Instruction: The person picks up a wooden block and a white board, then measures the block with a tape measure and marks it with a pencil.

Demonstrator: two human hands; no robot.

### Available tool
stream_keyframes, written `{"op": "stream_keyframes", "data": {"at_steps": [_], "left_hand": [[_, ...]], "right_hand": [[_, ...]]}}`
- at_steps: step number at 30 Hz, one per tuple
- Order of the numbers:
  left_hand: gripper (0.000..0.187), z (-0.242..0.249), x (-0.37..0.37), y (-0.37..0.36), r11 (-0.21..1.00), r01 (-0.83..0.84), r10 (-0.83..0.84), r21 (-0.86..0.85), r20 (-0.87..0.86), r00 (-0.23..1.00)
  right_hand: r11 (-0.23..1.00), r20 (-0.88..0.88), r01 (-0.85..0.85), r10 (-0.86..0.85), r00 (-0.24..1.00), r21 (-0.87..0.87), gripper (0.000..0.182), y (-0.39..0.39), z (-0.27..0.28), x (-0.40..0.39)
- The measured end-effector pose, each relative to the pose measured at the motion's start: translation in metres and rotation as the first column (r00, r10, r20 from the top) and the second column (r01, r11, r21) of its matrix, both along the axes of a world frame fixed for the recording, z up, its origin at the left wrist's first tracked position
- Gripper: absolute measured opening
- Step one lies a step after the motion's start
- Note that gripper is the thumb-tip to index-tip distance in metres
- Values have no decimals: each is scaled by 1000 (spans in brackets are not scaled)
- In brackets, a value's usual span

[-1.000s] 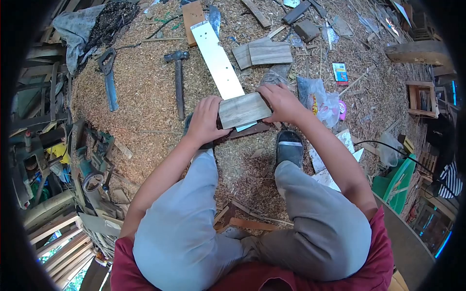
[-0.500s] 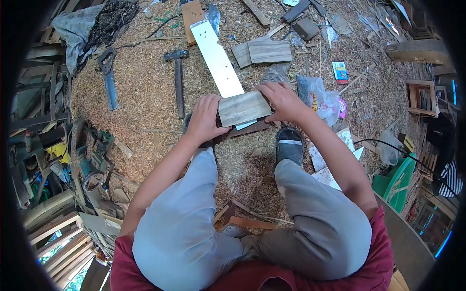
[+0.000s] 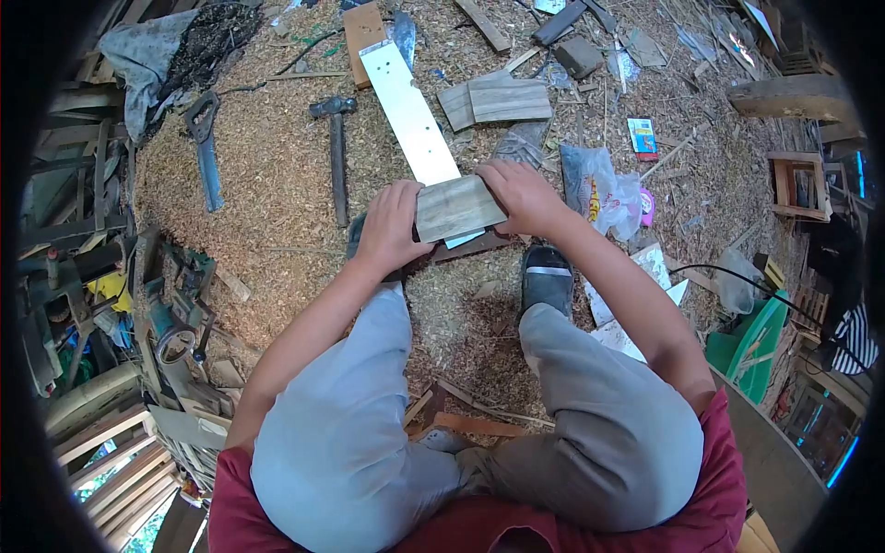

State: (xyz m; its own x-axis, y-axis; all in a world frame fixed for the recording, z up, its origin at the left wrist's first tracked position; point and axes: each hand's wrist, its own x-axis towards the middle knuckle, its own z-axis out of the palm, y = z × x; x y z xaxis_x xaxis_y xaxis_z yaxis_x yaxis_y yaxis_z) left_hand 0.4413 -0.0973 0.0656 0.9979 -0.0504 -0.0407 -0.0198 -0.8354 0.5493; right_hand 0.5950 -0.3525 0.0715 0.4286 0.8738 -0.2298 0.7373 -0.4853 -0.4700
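Between my two hands is a grey wood-grain tile (image 3: pixel 456 208), lying across the lower part of a long white metal strip (image 3: pixel 410 115). My left hand (image 3: pixel 391 219) is closed on the tile's left end, thumb along the near edge. Over its right end, my right hand (image 3: pixel 518 199) is closed too, with fingers on the far corner and the thumb partly hidden. A short end of the strip shows under the tile's near edge. Below them lies a dark brown board (image 3: pixel 472 246), mostly covered.
Wood shavings cover the ground. A hammer (image 3: pixel 338 158) and a handsaw (image 3: pixel 206 152) lie to the left. Beyond my hands are more wood-grain tiles (image 3: pixel 509 100) and a brown block (image 3: pixel 363 37). At right are a plastic bag (image 3: pixel 597 189) and a green basin (image 3: pixel 751 346).
My right hand has shifted slightly left, covering more of the tile's right end. My left hand and the metal strip look nearly the same.
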Motion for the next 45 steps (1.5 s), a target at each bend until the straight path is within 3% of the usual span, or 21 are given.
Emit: {"op": "stream_keyframes", "data": {"at_steps": [3, 5, 8, 12, 15, 18, 24, 27, 31, 40, 45], "left_hand": [[100, 1, -3, -2, 1000, -14, 10, 17, 196, 981], [100, -4, -4, -3, 996, -22, -8, 83, 341, 940], [91, -9, -6, -3, 990, 12, -71, 140, 418, 906], [96, -8, -10, -1, 993, 11, -55, 115, 379, 924], [103, -9, -8, -1, 994, -18, -19, 112, 316, 949], [110, -6, -9, 0, 995, -60, 42, 84, 199, 979], [116, -15, -1, 7, 993, -117, 119, -22, 74, 990], [117, -18, 1, 14, 994, -110, 112, -29, 64, 992], [115, -13, 3, 18, 997, -80, 80, -15, 2, 997], [116, -12, 4, 20, 996, -79, 78, -35, -31, 996], [120, -14, 4, 20, 995, -93, 92, -25, -49, 995]], "right_hand": [[973, 213, 8, -58, 975, 229, 99, -5, -9, -7], [946, 228, 37, -115, 967, 322, 96, -12, -13, -18], [918, 201, 52, -141, 969, 392, 95, -19, -5, -29], [900, 188, 72, -167, 968, 430, 101, -21, -11, -33], [862, 34, 229, -273, 961, 452, 104, -19, -15, -38], [738, -196, 467, -430, 882, 487, 104, -15, -31, -45], [724, -640, 671, -440, 630, 164, 89, -19, -39, -41], [506, -893, 861, -410, 188, -51, 72, -15, -48, -33], [541, -941, 791, -314, -126, -287, 58, -24, -53, -6], [584, -917, 709, -216, -334, -396, 20, -22, -29, 11], [567, -868, 662, -253, -426, -490, 12, -20, -26, 16]]}}
